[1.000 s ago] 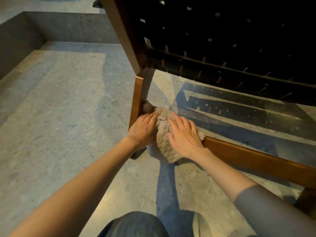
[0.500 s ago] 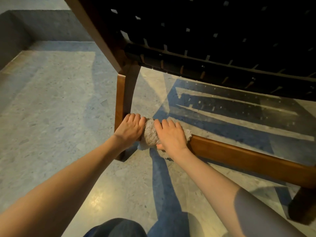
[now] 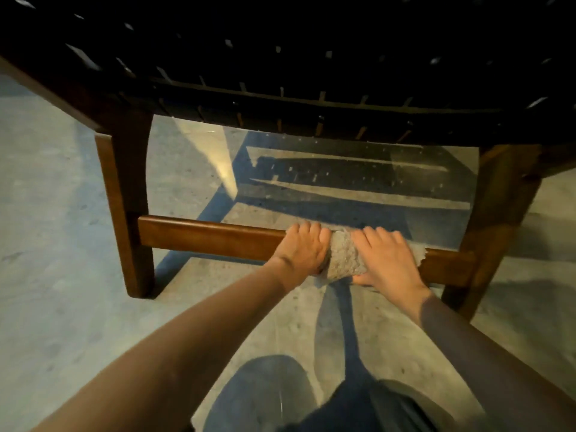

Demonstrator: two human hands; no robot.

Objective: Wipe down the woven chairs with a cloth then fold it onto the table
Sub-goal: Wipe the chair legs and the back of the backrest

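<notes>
Room to move is widest at the far left of my feed, where the pale speckled stone floor (image 3: 46,244) runs open to the frame edge. Next comes the chair's curved brown wooden left leg (image 3: 124,213), standing on that floor. From it the brown wooden lower rail (image 3: 202,236) runs rightwards, its left half bare.

The left hand (image 3: 304,249) sits past the rail's middle. Its fingers curl over the top edge and it holds the left end of the beige nubbly cloth (image 3: 344,260) against the wood. I see the cloth wrapped over the rail's top and front face, between the two hands and touching both, its lower edge hanging just below the rail. The right hand (image 3: 386,257) grips the cloth's right part, fingers bent over the top and thumb tucked beneath. A ragged corner of cloth sticks out past its knuckles.

Only a short stretch of bare rail lies between that hand and the brown wooden right leg (image 3: 498,213), so that side is tight. Overhead the black woven strap seat (image 3: 311,57) hangs low across the whole view, closing off the space above the hands. Its shadow falls on the floor behind the rail. Near the bottom edge a knee in dark trousers (image 3: 265,397) sits below the forearms.
</notes>
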